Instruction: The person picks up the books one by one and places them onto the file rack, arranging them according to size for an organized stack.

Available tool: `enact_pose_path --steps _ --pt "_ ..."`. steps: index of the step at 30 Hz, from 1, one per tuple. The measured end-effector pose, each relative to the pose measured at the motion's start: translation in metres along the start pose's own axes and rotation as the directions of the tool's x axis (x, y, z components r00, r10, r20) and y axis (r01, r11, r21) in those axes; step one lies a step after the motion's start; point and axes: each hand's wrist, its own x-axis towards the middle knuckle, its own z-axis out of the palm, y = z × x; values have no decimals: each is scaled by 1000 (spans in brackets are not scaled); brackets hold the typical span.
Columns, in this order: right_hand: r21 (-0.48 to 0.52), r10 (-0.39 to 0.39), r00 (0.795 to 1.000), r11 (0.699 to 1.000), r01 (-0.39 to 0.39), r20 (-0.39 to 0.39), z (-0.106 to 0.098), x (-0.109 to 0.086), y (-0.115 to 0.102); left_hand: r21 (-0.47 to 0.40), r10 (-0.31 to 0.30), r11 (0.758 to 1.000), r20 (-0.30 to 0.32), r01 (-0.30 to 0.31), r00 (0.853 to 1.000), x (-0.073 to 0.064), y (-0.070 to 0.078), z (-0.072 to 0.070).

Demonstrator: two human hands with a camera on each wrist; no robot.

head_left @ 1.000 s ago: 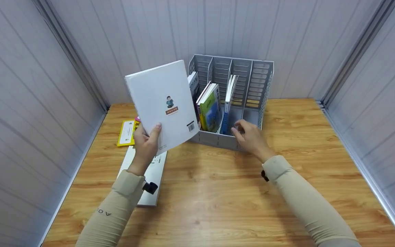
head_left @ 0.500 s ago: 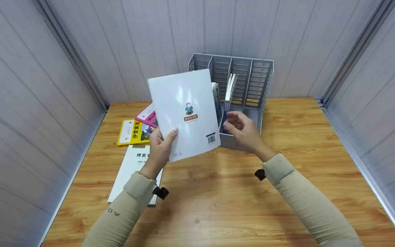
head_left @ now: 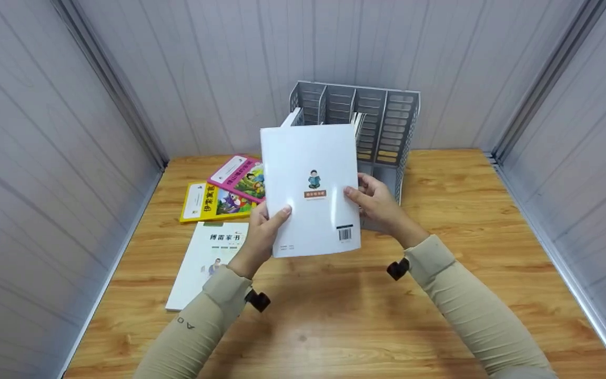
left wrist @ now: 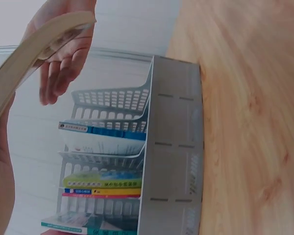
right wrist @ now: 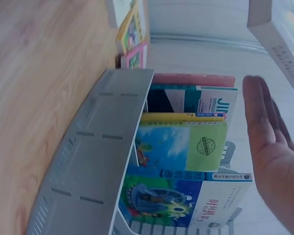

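Observation:
My left hand (head_left: 263, 237) grips a white-backed book (head_left: 311, 152) by its lower left edge, thumb on the cover. The book is raised over the table, back cover towards me, with a small figure and a barcode. My right hand (head_left: 384, 208) is at its right edge, thumb touching the cover and fingers behind. In the right wrist view, those fingers (right wrist: 257, 107) look straight and apart from the book. Behind it stands a grey file organizer (head_left: 413, 113), partly hidden. It holds upright books, among them a green-and-blue one (right wrist: 201, 147) and a blue-spined one (right wrist: 215, 196).
On the left of the wooden table (head_left: 308, 326) lie a pink book (head_left: 240, 176), a yellow book (head_left: 195, 205) and a white book (head_left: 192, 279). The pink one overlaps the yellow. Pale panel walls (head_left: 219, 63) enclose the table on the back and both sides.
My left hand has carried the book to the right and slightly down, turning it straighter. My right hand has come from the organizer's front to the book's right edge. The pink book is uncovered.

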Motion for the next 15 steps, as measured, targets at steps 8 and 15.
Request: enact_pose_path --steps 8,15 --pt "264 129 989 954 -145 78 3 -7 5 -11 -76 997 61 76 995 -1 -10 5" --pt "361 73 978 922 -140 194 -3 -10 16 -30 -145 988 144 151 979 -1 -22 4"
